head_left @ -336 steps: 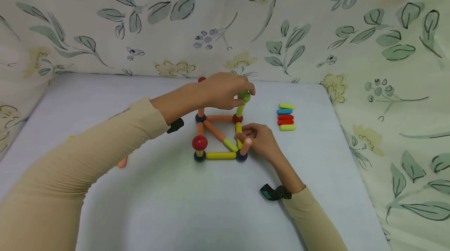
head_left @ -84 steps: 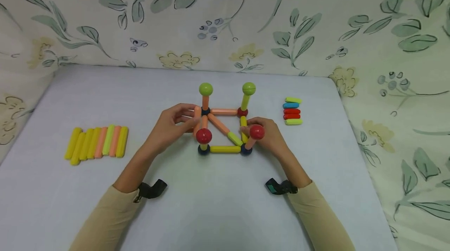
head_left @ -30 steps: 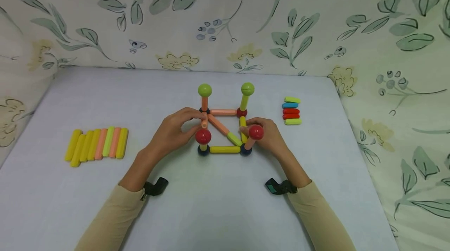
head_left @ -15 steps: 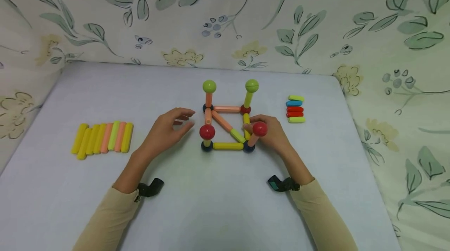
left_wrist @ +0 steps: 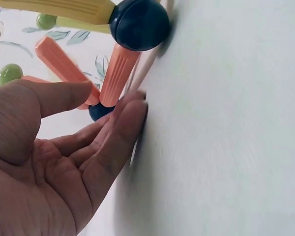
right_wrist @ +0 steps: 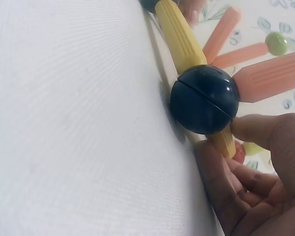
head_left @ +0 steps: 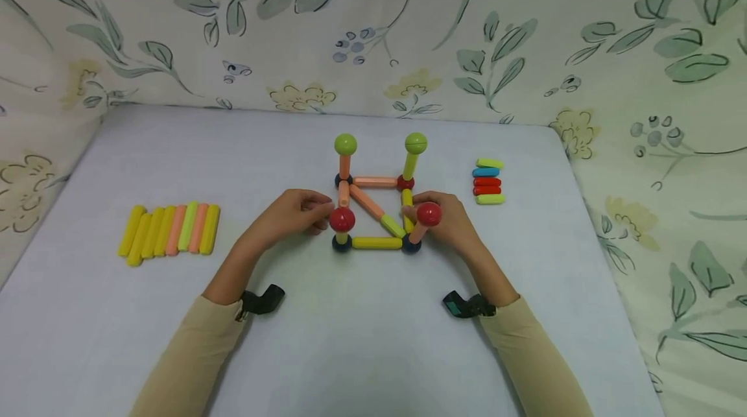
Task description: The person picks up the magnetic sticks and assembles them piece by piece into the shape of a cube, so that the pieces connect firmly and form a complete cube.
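Note:
A magnetic stick-and-ball frame lies between the hands, with navy balls (head_left: 411,243) and a red ball (head_left: 405,182) at its corners. Upright sticks carry green balls (head_left: 345,144) at the back and red balls (head_left: 342,219) in front. My right hand (head_left: 448,221) pinches the right-side yellow stick (right_wrist: 225,141) between thumb and fingers. At the left side is my left hand (head_left: 288,214), its thumb and fingers apart with nothing between them in the left wrist view. Just past its fingertips an orange stick (left_wrist: 61,61) slants up from the back-left navy ball (left_wrist: 102,110).
Left on the white table (head_left: 362,345) lies a row of yellow, orange and green sticks (head_left: 169,230). Several short yellow-green, blue and red sticks (head_left: 487,181) lie stacked at the right. A floral cloth (head_left: 373,34) hangs behind the table.
The left hand brought an orange stick to the back-left ball, let go, drew back and came near again. Earlier, a green ball replaced the back-left red one; a red ball topped the front-right stick.

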`<state>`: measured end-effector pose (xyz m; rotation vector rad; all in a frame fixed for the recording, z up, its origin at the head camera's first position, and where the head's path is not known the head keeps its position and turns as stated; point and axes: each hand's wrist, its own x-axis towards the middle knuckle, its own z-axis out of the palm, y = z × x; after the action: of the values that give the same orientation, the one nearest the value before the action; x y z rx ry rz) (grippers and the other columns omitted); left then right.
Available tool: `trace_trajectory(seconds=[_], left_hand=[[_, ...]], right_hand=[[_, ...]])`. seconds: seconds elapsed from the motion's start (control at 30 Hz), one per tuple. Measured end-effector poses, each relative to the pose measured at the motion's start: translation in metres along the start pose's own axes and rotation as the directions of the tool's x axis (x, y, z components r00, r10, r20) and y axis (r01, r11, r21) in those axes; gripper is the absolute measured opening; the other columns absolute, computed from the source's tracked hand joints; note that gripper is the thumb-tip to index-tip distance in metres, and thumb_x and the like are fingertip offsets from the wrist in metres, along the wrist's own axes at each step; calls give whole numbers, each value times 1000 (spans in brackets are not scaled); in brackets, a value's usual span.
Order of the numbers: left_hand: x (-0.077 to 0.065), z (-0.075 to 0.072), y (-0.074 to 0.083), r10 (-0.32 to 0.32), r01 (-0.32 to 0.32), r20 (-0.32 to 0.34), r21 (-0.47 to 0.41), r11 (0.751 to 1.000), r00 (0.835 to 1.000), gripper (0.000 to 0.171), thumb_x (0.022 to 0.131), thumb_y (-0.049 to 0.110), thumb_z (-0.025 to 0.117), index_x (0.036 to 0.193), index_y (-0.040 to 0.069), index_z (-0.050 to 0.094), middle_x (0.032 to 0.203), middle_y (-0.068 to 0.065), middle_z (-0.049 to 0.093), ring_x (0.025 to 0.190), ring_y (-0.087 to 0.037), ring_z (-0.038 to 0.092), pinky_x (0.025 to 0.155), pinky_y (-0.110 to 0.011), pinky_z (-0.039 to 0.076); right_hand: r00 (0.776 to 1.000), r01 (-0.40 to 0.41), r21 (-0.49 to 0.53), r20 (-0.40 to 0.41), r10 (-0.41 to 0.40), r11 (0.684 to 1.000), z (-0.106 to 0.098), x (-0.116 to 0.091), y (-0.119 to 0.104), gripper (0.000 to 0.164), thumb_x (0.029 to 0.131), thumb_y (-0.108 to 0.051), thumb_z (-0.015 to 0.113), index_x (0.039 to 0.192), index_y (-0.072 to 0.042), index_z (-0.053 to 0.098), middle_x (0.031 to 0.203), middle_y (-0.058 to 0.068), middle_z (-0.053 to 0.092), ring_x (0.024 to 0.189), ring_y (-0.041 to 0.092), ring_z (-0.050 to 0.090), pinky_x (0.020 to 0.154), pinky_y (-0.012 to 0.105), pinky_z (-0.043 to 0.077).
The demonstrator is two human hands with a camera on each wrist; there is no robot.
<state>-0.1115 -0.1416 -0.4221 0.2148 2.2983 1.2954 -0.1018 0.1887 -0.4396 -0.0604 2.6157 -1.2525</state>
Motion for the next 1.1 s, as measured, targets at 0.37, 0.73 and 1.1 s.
trace_trajectory(seconds=[0.37, 0.73, 1.1], left_hand=[[7, 11, -2, -33, 38, 48, -98, 994, 998, 41, 109, 22, 59, 136, -9, 62, 104, -17, 77, 78, -17, 73, 74, -29, 63], [13, 14, 7, -31, 29, -29, -62, 998, 999, 38, 105, 21, 64, 131, -7, 66, 98, -14, 78, 71, -16, 73, 69, -28, 61], [13, 17, 3, -79, 77, -19, -100, 992, 997, 41, 104, 21, 66, 133, -7, 64, 100, -15, 78, 70, -15, 74, 69, -28, 62]], right_hand=[[968, 204, -151, -117, -222, 967, -51, -10, 13, 29, 101, -14, 72, 125, 1, 72, 108, 16, 76, 93, 30, 73, 77, 36, 62], [937, 199, -516, -150, -316, 833, -96, -33, 44, 27, 91, -3, 77, 118, 1, 75, 118, 23, 66, 113, 43, 59, 87, 61, 56], [904, 243, -585, -151, -399, 774, -89, -31, 60, 28, 86, 5, 81, 113, 2, 75, 107, 22, 69, 98, 42, 63, 82, 56, 56]])
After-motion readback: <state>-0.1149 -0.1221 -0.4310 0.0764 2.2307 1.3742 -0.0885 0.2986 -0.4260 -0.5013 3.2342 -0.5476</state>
